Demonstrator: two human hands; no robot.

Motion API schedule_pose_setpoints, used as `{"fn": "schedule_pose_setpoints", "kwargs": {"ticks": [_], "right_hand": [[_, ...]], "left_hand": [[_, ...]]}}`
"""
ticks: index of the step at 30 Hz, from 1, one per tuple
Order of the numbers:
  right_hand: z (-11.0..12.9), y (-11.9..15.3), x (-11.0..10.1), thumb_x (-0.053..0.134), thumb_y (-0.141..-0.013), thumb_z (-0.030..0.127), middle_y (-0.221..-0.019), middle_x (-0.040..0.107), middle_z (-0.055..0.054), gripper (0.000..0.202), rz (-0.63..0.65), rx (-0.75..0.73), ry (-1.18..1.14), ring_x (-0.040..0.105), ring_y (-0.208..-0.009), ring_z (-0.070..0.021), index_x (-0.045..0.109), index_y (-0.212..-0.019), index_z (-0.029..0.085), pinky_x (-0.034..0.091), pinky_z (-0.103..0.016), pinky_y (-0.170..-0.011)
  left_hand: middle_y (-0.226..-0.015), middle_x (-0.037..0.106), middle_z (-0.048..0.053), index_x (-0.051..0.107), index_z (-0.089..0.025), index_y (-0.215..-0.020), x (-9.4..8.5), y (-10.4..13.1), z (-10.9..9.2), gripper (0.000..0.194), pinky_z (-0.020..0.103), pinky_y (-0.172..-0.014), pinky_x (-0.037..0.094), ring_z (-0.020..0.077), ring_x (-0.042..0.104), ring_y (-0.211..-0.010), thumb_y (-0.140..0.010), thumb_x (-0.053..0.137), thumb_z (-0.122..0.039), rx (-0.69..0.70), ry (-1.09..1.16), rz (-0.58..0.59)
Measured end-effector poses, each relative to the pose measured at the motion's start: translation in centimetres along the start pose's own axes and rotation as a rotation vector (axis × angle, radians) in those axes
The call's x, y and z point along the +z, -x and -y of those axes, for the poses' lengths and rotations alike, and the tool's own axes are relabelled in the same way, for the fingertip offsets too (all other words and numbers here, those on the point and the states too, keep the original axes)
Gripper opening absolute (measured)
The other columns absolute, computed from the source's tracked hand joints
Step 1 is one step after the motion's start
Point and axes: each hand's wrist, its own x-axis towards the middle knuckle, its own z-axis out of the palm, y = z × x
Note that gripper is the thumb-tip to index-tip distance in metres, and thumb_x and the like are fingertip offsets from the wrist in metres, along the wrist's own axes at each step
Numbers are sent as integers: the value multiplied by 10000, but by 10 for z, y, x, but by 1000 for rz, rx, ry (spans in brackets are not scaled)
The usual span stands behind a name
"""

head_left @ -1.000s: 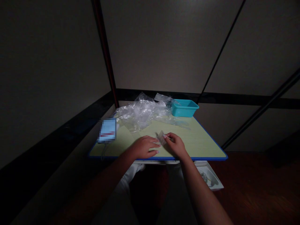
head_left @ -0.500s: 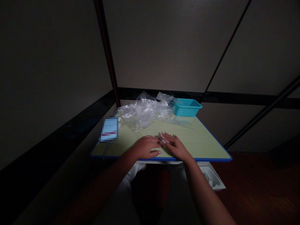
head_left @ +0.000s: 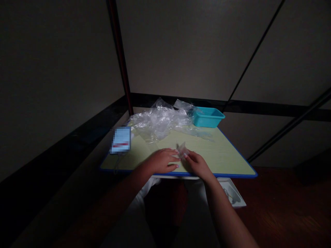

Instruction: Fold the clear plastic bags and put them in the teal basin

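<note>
A small folded piece of clear plastic (head_left: pixel 183 150) stands up near the front of the pale yellow table (head_left: pixel 222 155). My right hand (head_left: pixel 198 164) pinches it between thumb and fingers at its right side. My left hand (head_left: pixel 164 161) lies low over the tabletop just to the left, fingers stretched out and apart, the fingertips close to the plastic's left edge. Whether those fingertips touch it, I cannot tell. Beyond both hands spreads a heap of crumpled clear plastic bags (head_left: pixel 160 120).
A turquoise plastic basket (head_left: pixel 209 120) stands at the back right, bags reaching its left side. At the left edge lies a blurred-out light blue item (head_left: pixel 121 139) with a cord. Below the table's front right is a white tray (head_left: pixel 236 196). Walls close in behind and left.
My right hand has turned from lying flat over the plastic to pinching it, and the plastic now stands raised. The left hand has hardly moved. The view has shifted slightly.
</note>
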Motion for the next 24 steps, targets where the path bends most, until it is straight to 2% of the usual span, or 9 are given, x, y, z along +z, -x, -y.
{"fn": "schedule_pose_setpoints", "kwargs": {"ticks": [4,6,11,17,21,24], "right_hand": [[8,-1,1,480,-868,378,-1349,507,-55,407,78,10,204,287,-1352,-237,546,-1250,254,159,-528,-1087],[10,-2,4,466,-876,374,-1361,489,-93,399,93,45,320,236,-1371,-218,559,-1231,219,138,-518,-1091],[13,-9,14,348,-927,345,-1364,474,-142,415,96,135,491,217,-1379,-190,536,-1250,165,109,-503,-1097],[18,-15,24,287,-939,307,-1444,372,-92,486,70,159,458,234,-1373,-159,325,-1407,180,96,-495,-1106],[22,-16,27,282,-937,360,-1439,376,-107,512,30,193,441,264,-1363,-170,321,-1409,165,95,-507,-1104],[24,-17,30,275,-928,304,-1454,349,-97,508,39,191,449,272,-1360,-167,297,-1421,185,109,-515,-1099]], "left_hand": [[-1270,579,65,660,-227,-1079,-1,0,0,284,360,-1055,346,207,509,-1204,-867,510,-343,13,-6,9],[-1257,588,74,670,-219,-1052,0,-1,0,272,358,-1052,352,208,512,-1201,-864,515,-339,19,1,3],[-1228,608,74,662,-216,-1065,2,-1,0,279,352,-1047,353,203,521,-1184,-864,509,-334,33,5,-16],[-1052,663,64,677,-203,-959,-2,-4,-2,240,334,-944,425,203,587,-1026,-864,512,-348,33,-28,-2],[-1017,655,65,670,-194,-969,-3,-5,-3,235,325,-919,431,201,586,-993,-854,529,-343,47,-35,-2],[-970,655,61,671,-190,-931,-2,-5,-3,209,318,-876,445,200,591,-943,-837,550,-333,45,-53,12]]}}
